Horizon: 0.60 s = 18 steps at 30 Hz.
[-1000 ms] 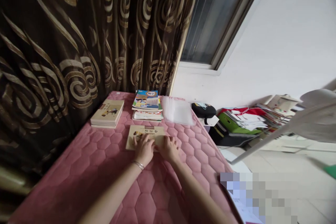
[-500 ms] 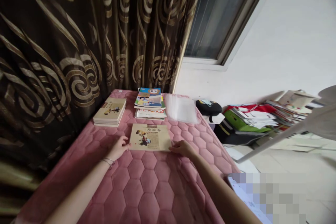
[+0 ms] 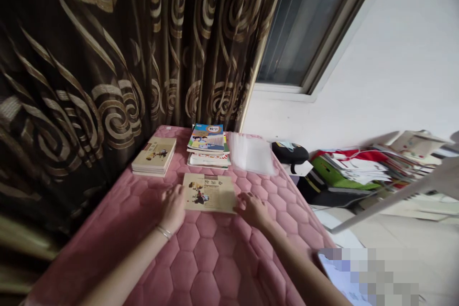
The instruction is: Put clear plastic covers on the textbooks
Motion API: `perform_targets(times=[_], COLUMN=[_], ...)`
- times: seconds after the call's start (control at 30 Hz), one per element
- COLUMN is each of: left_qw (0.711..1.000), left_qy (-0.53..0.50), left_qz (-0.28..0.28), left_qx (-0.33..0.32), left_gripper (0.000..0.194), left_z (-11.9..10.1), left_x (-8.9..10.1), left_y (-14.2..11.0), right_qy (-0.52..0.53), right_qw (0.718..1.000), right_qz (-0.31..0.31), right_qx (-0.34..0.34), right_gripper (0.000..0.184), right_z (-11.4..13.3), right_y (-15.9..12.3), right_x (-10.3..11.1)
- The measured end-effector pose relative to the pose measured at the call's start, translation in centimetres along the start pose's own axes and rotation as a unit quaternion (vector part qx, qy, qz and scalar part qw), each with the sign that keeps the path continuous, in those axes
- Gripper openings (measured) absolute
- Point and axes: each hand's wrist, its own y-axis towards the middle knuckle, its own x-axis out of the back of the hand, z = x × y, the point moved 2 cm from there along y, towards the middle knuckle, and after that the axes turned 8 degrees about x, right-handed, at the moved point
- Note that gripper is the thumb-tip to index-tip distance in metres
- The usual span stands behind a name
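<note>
A cream paperback book (image 3: pixel 210 193) with an illustrated cover lies on the pink quilted mattress pad (image 3: pixel 201 253). My left hand (image 3: pixel 174 208), a bracelet at its wrist, is closed along the book's left edge; its fingers are slightly blurred. At the right edge, my right hand (image 3: pixel 253 208) grips the near corner with bent fingers and thumb. Beyond my left hand sits a neat stack of similar cream books (image 3: pixel 154 155). Behind the middle book is a pile of colourful textbooks (image 3: pixel 208 141), a blue one on top.
Clear plastic book covers (image 3: pixel 251 153) lie right of the textbooks. A black case (image 3: pixel 289 152) is beyond the bed's right edge. A patterned dark curtain (image 3: pixel 118 57) hangs along the left and back. Bags, papers and a white fan (image 3: pixel 401 196) stand at the right.
My left hand has shifted forward and turned along the book's left side. My right hand stays at the right edge, its fingers more bent. The whole view has moved slightly.
</note>
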Motion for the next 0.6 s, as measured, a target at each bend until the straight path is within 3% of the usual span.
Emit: perform_targets(times=[0.1,0.13,0.2,0.3,0.47,0.6], left_qw=[0.981,0.973,0.963,0.957,0.955,0.958], left_qy=[0.075,0.093,0.122,0.151,0.168,0.155], left_qz=[0.015,0.026,0.029,-0.008,-0.052,-0.046], left_qx=[-0.177,-0.210,-0.241,-0.248,-0.238,-0.236], left_gripper=[0.054,0.053,0.051,0.055,0.056,0.054], left_z=[-4.2,-5.0,-5.4,-3.3,2.0,2.8], left_x=[-2.6,-3.6,-5.0,-5.1,-3.1,-2.3], left_y=[-2.4,-3.0,-3.9,-4.2,-3.9,-3.3], right_qy=[-0.078,-0.082,-0.083,-0.080,-0.069,-0.043], right_qw=[0.986,0.978,0.973,0.979,0.988,0.992], right_qz=[-0.026,-0.007,0.005,0.000,-0.002,0.021], right_qx=[0.146,0.191,0.218,0.189,0.141,0.115], right_gripper=[0.051,0.057,0.058,0.059,0.063,0.059], right_z=[4.1,5.1,5.9,4.6,1.2,0.8], right_y=[-1.4,-1.9,-3.0,-4.2,-5.5,-5.3], right_x=[-1.5,-2.4,-4.1,-5.3,-4.8,-4.0])
